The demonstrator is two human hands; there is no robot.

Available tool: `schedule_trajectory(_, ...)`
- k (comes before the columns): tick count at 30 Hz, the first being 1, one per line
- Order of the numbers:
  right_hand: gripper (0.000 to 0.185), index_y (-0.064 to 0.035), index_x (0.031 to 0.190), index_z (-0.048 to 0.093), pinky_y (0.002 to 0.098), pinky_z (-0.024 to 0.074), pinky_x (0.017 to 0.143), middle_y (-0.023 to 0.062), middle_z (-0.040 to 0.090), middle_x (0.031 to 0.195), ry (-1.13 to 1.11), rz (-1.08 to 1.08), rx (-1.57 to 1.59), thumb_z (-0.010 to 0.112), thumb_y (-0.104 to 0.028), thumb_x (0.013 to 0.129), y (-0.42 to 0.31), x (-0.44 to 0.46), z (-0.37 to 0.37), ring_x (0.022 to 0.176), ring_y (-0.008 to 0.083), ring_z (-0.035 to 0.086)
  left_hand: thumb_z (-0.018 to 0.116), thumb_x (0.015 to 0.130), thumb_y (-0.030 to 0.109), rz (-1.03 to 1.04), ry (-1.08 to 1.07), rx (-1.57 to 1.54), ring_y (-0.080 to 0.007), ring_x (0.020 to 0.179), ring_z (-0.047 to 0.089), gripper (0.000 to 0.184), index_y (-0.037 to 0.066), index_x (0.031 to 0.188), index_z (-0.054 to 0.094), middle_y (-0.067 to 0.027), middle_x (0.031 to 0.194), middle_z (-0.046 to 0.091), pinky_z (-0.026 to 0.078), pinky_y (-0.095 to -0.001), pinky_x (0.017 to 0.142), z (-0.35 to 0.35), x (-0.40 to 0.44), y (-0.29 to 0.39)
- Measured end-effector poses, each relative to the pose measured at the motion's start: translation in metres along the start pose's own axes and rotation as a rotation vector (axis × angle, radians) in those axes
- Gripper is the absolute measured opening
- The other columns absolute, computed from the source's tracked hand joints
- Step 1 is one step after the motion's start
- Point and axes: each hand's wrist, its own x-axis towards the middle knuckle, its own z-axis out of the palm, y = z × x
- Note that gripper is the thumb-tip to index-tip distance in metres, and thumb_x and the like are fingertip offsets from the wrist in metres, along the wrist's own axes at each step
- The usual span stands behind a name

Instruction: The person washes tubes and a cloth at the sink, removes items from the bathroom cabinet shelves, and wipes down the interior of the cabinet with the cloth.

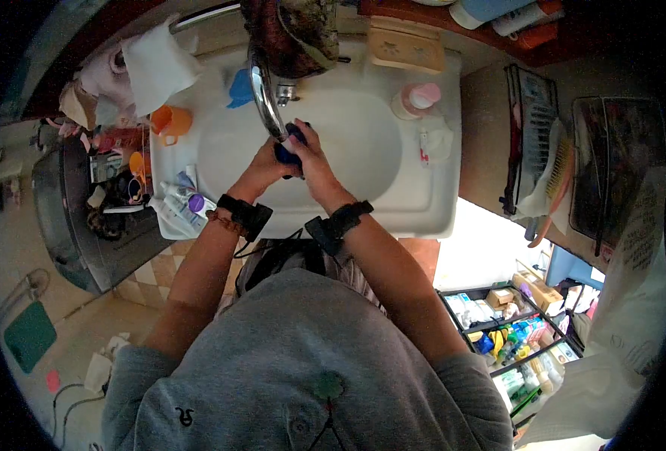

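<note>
Over the white sink (pixel 378 180), below the curved chrome faucet (pixel 263 90), both hands meet around a small dark blue object (pixel 285 153). Its kind cannot be made out, since fingers cover much of it. My left hand (pixel 263 167) grips it from the left side. On the other side, my right hand (pixel 312 154) is closed over it, fingers toward the faucet. Whether water is running is not clear. Black bands circle both wrists, and a beaded bracelet shows on the left one.
An orange cup (pixel 170 125) and several tubes (pixel 186 201) stand along the sink's left rim. To the right are a pink-capped bottle (pixel 421 99) and a small white-and-red tube (pixel 424 147). A beige soap tray (pixel 406 45) sits behind. A hairbrush (pixel 558 184) hangs at right.
</note>
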Motion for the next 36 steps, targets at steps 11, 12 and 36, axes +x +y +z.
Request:
schedule_trajectory(11, 0.042, -0.0037, 0.109, 0.054, 0.0266, 0.0452, 0.079, 0.0044, 0.057, 0.094, -0.038, -0.076, -0.104, 0.075, -0.017, 0.076, -0.028, -0.001, -0.010, 0.087, 0.0133, 0.053, 0.073, 0.069, 0.012, 0.039, -0.143, -0.240, -0.0165, 0.085, 0.061, 0.048, 0.003, 0.112, 0.054, -0.0060, 0.097, 0.061, 0.050, -0.0286, 0.070, 0.012, -0.014, 0.019)
schedule_trajectory(12, 0.036, -0.0032, 0.104, 0.055, 0.0265, 0.0456, 0.077, 0.0042, 0.057, 0.091, -0.002, -0.093, -0.099, 0.074, -0.016, 0.076, -0.020, 0.003, -0.008, 0.084, 0.0129, 0.054, 0.073, 0.069, 0.013, 0.074, -0.100, -0.151, -0.0172, 0.085, 0.061, 0.048, 0.002, 0.111, 0.054, -0.0066, 0.096, 0.062, 0.051, -0.0294, 0.070, 0.015, -0.011, 0.020)
schedule_trajectory(36, 0.042, -0.0057, 0.119, 0.053, 0.0398, 0.0422, 0.094, 0.0182, 0.057, 0.117, -0.178, -0.322, -0.860, 0.044, -0.038, 0.095, -0.020, 0.029, -0.024, 0.110, 0.0359, 0.053, 0.076, 0.066, 0.005, 0.019, -0.092, -0.406, -0.0160, 0.090, 0.059, 0.053, 0.007, 0.115, 0.053, -0.0033, 0.099, 0.062, 0.048, -0.0300, 0.078, 0.000, -0.017, 0.005)
